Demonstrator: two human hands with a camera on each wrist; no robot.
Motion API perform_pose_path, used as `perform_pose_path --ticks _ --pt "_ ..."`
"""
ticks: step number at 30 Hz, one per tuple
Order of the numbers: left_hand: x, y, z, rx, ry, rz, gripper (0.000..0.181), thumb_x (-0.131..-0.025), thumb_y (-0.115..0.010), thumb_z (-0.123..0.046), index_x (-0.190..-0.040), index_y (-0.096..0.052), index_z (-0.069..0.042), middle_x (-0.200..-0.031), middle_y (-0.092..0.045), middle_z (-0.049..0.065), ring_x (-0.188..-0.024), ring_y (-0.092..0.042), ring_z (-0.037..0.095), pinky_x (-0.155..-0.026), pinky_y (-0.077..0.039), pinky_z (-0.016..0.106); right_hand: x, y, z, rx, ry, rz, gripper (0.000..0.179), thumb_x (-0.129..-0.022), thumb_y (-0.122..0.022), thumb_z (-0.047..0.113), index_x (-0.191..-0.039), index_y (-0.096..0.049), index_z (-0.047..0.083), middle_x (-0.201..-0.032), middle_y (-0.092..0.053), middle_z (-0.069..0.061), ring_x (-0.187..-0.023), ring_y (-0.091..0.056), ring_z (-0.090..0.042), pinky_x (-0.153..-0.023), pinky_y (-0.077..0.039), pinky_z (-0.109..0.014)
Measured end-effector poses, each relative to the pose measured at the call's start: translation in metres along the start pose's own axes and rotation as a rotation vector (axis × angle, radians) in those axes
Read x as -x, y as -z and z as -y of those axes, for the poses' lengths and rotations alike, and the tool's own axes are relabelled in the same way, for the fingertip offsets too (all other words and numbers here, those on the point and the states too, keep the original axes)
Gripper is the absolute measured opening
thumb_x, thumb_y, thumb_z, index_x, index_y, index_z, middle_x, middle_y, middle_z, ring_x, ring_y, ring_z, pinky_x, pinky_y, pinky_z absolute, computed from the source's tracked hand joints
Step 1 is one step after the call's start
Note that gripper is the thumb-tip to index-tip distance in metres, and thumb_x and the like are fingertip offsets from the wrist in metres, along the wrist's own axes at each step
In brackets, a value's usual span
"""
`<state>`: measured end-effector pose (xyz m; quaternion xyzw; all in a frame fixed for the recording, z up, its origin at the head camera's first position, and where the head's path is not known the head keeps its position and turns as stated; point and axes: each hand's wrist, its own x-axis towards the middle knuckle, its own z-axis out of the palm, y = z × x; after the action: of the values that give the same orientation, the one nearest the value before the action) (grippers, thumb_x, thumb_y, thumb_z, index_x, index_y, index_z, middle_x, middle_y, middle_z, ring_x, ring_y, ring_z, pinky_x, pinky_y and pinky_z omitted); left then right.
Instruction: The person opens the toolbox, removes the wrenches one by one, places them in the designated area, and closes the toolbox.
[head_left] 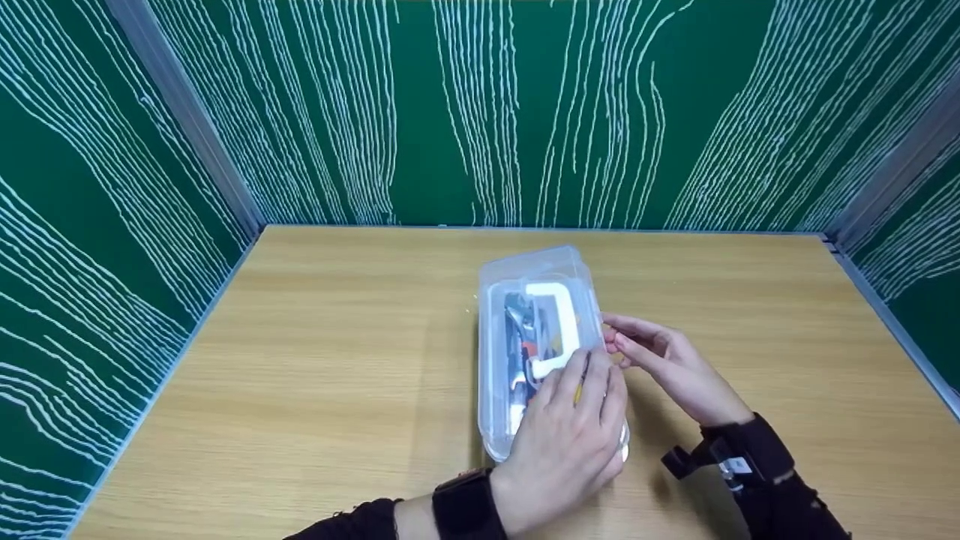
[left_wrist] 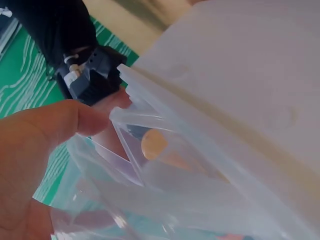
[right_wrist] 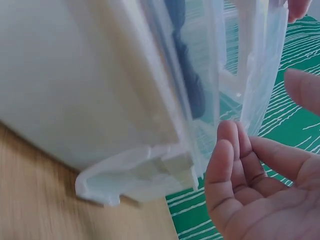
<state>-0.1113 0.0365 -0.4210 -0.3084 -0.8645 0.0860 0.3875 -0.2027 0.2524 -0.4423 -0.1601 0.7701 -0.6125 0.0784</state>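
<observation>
A clear plastic storage box point(head_left: 495, 360) with a white carry handle point(head_left: 574, 322) stands on the table. Dark, metallic and orange things point(head_left: 525, 330) show through its lid; their kinds are hard to make out. My left hand point(head_left: 566, 431) lies over the near right part of the lid. In the left wrist view its thumb point(left_wrist: 75, 119) presses the lid's corner, with the fingers partly behind clear plastic. By the right side of the box, my right hand point(head_left: 664, 356) has loosely bent fingers at the lid's edge. Below them a whitish side clasp point(right_wrist: 140, 177) stands out from the box wall.
The box rests on a wooden table point(head_left: 337, 337). Green panels point(head_left: 412, 112) with wavy white lines surround it at the back and sides. Grey frame posts point(head_left: 187, 112) stand at the corners. Black wrist straps point(head_left: 750, 450) sit on both arms.
</observation>
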Motion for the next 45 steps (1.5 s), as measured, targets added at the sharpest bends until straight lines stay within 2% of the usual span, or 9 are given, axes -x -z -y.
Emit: perform_pose_path --ticks 4,8,11,18,24,27,31,35,45 --pt "0.0 0.001 0.004 0.018 -0.01 -0.003 0.063 -0.088 -0.068 -0.055 -0.134 -0.068 -0.012 -0.142 -0.065 0.008 -0.128 -0.061 0.021 -0.098 -0.055 0.028 -0.003 0.002 -0.007 0.046 -0.024 -0.037 0.043 -0.11 -0.063 0.024 -0.15 -0.06 0.007 -0.136 -0.07 -0.008 -0.12 -0.07 -0.015 -0.1 -0.061 -0.03" --pt "0.0 0.002 0.007 0.047 -0.012 -0.013 0.064 -0.086 -0.07 -0.056 -0.132 -0.07 -0.012 -0.14 -0.066 0.008 -0.126 -0.061 0.021 -0.098 -0.055 0.027 -0.005 0.001 -0.015 0.13 -0.027 -0.07 0.042 -0.106 -0.07 0.023 -0.144 -0.063 0.007 -0.125 -0.07 -0.011 -0.112 -0.068 -0.018 -0.096 -0.059 -0.025" --pt "0.0 0.003 0.01 0.061 -0.015 -0.017 0.066 -0.085 -0.07 -0.058 -0.132 -0.07 -0.012 -0.14 -0.066 0.009 -0.125 -0.061 0.021 -0.101 -0.055 0.028 -0.007 0.0 -0.02 0.177 -0.043 -0.065 0.045 -0.104 -0.072 0.018 -0.146 -0.061 0.005 -0.124 -0.068 -0.014 -0.11 -0.066 -0.019 -0.093 -0.056 -0.023" --pt "0.0 0.005 0.016 0.096 -0.011 -0.046 0.068 -0.081 -0.073 -0.057 -0.132 -0.072 -0.011 -0.138 -0.068 0.01 -0.124 -0.062 0.021 -0.107 -0.055 0.028 -0.006 0.0 -0.024 0.144 -0.113 0.006 0.059 -0.105 -0.068 0.015 -0.157 -0.046 -0.002 -0.132 -0.065 -0.023 -0.113 -0.066 -0.021 -0.095 -0.058 -0.024" --pt "0.001 0.007 0.021 0.152 0.019 -0.089 0.073 -0.073 -0.079 -0.057 -0.129 -0.073 -0.011 -0.135 -0.07 0.011 -0.122 -0.064 0.023 -0.108 -0.056 0.03 -0.006 -0.002 -0.024 0.178 -0.113 0.02 0.053 -0.107 -0.067 0.023 -0.15 -0.054 -0.005 -0.136 -0.067 -0.021 -0.116 -0.067 -0.018 -0.096 -0.059 -0.026" --pt "0.001 0.009 0.025 0.185 0.028 -0.094 0.073 -0.072 -0.081 -0.055 -0.128 -0.072 -0.01 -0.135 -0.07 0.011 -0.122 -0.064 0.024 -0.108 -0.056 0.03 -0.007 -0.002 -0.025 0.202 -0.106 0.023 0.049 -0.108 -0.066 0.025 -0.146 -0.059 -0.004 -0.137 -0.069 -0.02 -0.116 -0.068 -0.018 -0.096 -0.059 -0.025" --pt "0.002 0.011 0.03 0.219 0.014 -0.082 0.072 -0.075 -0.081 -0.054 -0.131 -0.071 -0.009 -0.137 -0.07 0.011 -0.127 -0.064 0.024 -0.115 -0.051 0.031 -0.007 -0.002 -0.025 0.199 -0.105 0.028 0.046 -0.107 -0.067 0.027 -0.144 -0.062 -0.001 -0.138 -0.07 -0.018 -0.12 -0.068 -0.019 -0.099 -0.056 -0.021" --pt "0.003 0.013 0.034 0.246 -0.015 -0.092 0.069 -0.078 -0.081 -0.052 -0.131 -0.073 -0.008 -0.138 -0.071 0.009 -0.131 -0.064 0.023 -0.12 -0.047 0.032 -0.007 -0.002 -0.026 0.146 -0.115 0.039 0.048 -0.107 -0.067 0.028 -0.145 -0.061 -0.002 -0.141 -0.068 -0.019 -0.124 -0.068 -0.018 -0.102 -0.056 -0.021" --pt "0.005 0.018 0.047 0.28 -0.073 -0.15 0.046 -0.078 -0.082 -0.044 -0.112 -0.078 -0.013 -0.124 -0.075 0.004 -0.126 -0.065 0.021 -0.118 -0.049 0.03 -0.007 -0.001 -0.027 0.128 -0.146 0.039 0.049 -0.107 -0.067 0.03 -0.145 -0.06 0.0 -0.141 -0.068 -0.017 -0.125 -0.068 -0.02 -0.104 -0.055 -0.023"
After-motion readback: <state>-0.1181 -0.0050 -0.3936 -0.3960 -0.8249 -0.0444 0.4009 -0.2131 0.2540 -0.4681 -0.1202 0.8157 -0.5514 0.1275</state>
